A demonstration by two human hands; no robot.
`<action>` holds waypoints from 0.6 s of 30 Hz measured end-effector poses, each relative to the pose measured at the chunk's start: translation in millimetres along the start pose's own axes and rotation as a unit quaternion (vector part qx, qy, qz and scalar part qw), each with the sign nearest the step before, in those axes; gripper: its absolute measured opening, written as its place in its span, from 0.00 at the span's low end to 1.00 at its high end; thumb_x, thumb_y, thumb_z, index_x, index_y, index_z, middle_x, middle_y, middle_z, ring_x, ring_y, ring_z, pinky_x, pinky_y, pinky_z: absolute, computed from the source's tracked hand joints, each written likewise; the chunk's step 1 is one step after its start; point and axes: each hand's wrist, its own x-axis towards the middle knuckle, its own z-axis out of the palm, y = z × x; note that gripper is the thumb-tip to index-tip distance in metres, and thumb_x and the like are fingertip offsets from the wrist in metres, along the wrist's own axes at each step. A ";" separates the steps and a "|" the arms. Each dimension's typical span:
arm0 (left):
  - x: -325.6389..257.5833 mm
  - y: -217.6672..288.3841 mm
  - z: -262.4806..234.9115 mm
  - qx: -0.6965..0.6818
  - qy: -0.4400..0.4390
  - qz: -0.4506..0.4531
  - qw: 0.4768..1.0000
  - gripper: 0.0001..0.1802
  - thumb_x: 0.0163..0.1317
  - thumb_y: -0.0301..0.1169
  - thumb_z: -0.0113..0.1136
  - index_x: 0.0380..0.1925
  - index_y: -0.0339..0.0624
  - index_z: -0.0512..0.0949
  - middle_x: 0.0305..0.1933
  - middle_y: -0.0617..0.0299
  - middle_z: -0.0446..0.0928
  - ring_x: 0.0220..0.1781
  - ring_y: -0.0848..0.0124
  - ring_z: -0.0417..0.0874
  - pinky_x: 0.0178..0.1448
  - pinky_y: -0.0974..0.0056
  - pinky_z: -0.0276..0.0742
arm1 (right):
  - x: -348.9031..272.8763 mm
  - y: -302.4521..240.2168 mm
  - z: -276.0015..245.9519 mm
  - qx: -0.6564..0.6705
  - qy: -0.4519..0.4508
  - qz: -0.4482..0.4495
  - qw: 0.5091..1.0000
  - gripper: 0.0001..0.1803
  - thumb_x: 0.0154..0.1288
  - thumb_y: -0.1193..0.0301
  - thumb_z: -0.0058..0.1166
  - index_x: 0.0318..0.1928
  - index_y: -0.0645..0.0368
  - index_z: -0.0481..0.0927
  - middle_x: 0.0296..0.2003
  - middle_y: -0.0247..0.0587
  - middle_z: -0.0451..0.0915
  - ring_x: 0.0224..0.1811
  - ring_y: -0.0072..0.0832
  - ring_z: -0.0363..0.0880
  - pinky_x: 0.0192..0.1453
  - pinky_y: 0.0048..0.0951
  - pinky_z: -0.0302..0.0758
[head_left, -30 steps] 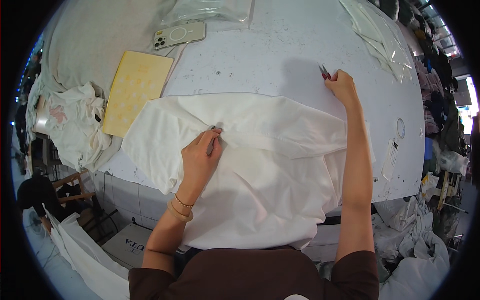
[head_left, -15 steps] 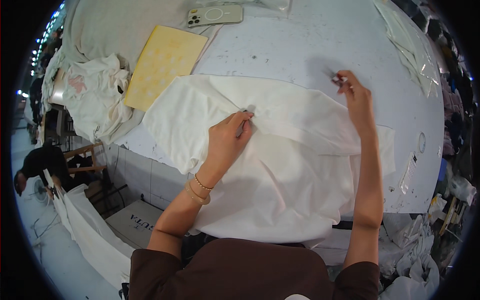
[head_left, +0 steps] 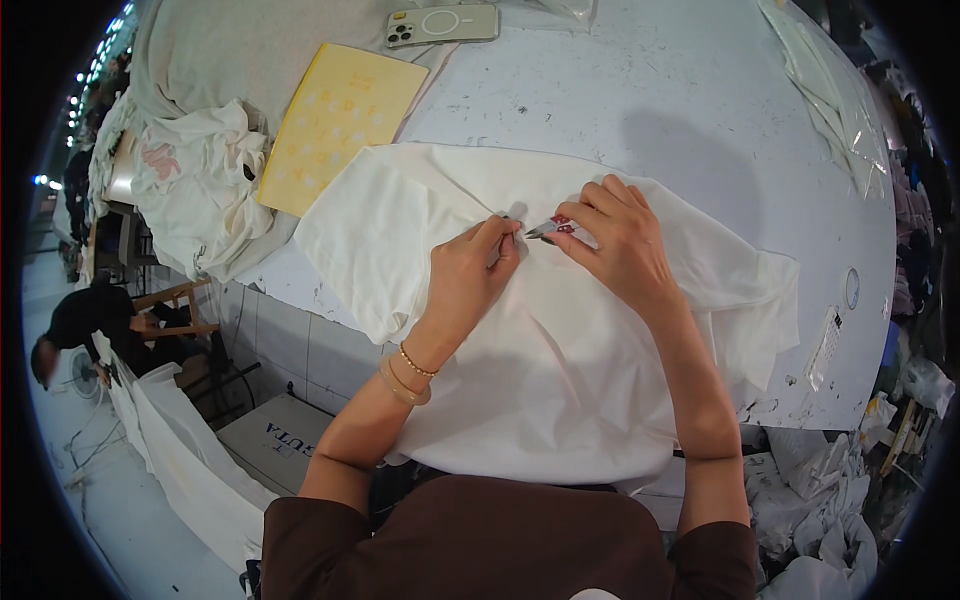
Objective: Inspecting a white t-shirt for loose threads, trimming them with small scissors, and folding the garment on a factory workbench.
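Observation:
A white garment is spread over the table edge and hangs toward my body, its fabric gathered near the middle. My left hand pinches that gathered spot; a small dark bit shows at its fingertips, too small to name. In my right hand is a pair of small thread snips with red on the handles. Their metal tips point left, close beside my left fingertips. Whether the blades touch the cloth is hard to tell.
The pale table bears a yellow booklet, a phone and a crumpled white garment at the left. Clear plastic-wrapped cloth lies at the far right. A cardboard box stands below. Another person bends at the far left.
My right hand has come from the upper right, down and left, bringing the snips beside my left fingertips. The left hand keeps its pinch on the garment.

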 end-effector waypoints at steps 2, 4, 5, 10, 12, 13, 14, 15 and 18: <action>-0.4 -1.3 -0.6 -0.008 -0.002 -0.006 1.000 0.04 0.53 0.23 0.57 0.30 0.39 0.75 0.30 0.59 0.81 0.22 0.64 0.80 0.25 0.66 0.74 | -0.3 1.3 -1.2 0.002 0.017 -0.003 1.000 0.10 0.45 0.68 0.65 0.28 0.57 0.79 0.25 0.30 0.70 0.32 0.26 0.67 0.36 0.29 0.65; -1.2 -5.1 -0.3 -0.023 -0.003 -0.001 1.000 0.05 0.53 0.22 0.57 0.32 0.39 0.76 0.30 0.58 0.81 0.23 0.64 0.80 0.26 0.66 0.75 | -1.8 0.2 -2.1 0.005 0.014 0.004 1.000 0.10 0.45 0.69 0.65 0.29 0.57 0.79 0.25 0.29 0.71 0.32 0.26 0.67 0.37 0.29 0.66; -1.3 -6.1 -2.5 -0.022 -0.003 0.000 1.000 0.05 0.53 0.22 0.57 0.32 0.39 0.76 0.30 0.58 0.81 0.23 0.64 0.80 0.26 0.66 0.75 | -2.5 0.0 -2.4 0.008 0.011 0.011 1.000 0.11 0.44 0.69 0.66 0.29 0.57 0.79 0.25 0.29 0.71 0.33 0.26 0.67 0.37 0.29 0.66; -1.0 -2.5 -13.5 -0.064 -0.064 -0.015 0.996 0.13 0.54 0.19 0.57 0.41 0.37 0.77 0.40 0.57 0.81 0.37 0.65 0.84 0.40 0.67 0.80 | -11.1 10.1 -3.9 0.009 0.027 0.034 0.999 0.12 0.43 0.69 0.66 0.29 0.57 0.79 0.26 0.29 0.72 0.33 0.26 0.68 0.38 0.28 0.69; -0.1 1.1 -16.0 -0.021 -0.072 0.019 0.997 0.13 0.53 0.20 0.58 0.40 0.38 0.77 0.40 0.57 0.81 0.37 0.64 0.84 0.40 0.67 0.80 | -12.2 10.4 -2.6 0.007 0.024 0.036 0.999 0.12 0.43 0.70 0.67 0.30 0.57 0.80 0.26 0.29 0.72 0.33 0.26 0.68 0.38 0.28 0.69; 0.3 2.1 -16.0 0.020 -0.078 0.053 0.995 0.12 0.52 0.20 0.59 0.39 0.38 0.78 0.40 0.57 0.81 0.37 0.64 0.84 0.40 0.67 0.80 | -13.2 11.0 -0.7 0.010 0.024 0.030 0.999 0.12 0.42 0.70 0.67 0.30 0.57 0.80 0.26 0.29 0.72 0.33 0.26 0.68 0.38 0.28 0.69; 0.5 1.3 -13.9 0.020 -0.079 0.054 0.995 0.12 0.52 0.20 0.59 0.39 0.38 0.78 0.40 0.57 0.81 0.37 0.64 0.84 0.40 0.67 0.80 | -13.8 11.3 0.8 0.012 0.025 0.025 0.999 0.13 0.42 0.70 0.67 0.30 0.57 0.80 0.26 0.29 0.72 0.33 0.26 0.68 0.38 0.28 0.69; 0.3 -0.5 -10.9 0.029 -0.058 0.084 0.994 0.11 0.52 0.21 0.60 0.38 0.38 0.78 0.40 0.57 0.81 0.37 0.63 0.84 0.39 0.68 0.80 | -13.3 11.1 1.8 0.013 0.026 0.025 0.999 0.13 0.42 0.70 0.67 0.30 0.57 0.80 0.26 0.29 0.72 0.33 0.26 0.68 0.38 0.28 0.69; -1.8 -4.3 -5.6 0.037 -0.029 0.112 0.993 0.09 0.52 0.21 0.61 0.35 0.38 0.79 0.40 0.57 0.81 0.36 0.64 0.84 0.37 0.68 0.80 | -11.2 9.7 4.3 0.026 0.046 0.006 0.999 0.11 0.45 0.69 0.65 0.30 0.58 0.79 0.24 0.31 0.72 0.30 0.28 0.67 0.36 0.28 0.67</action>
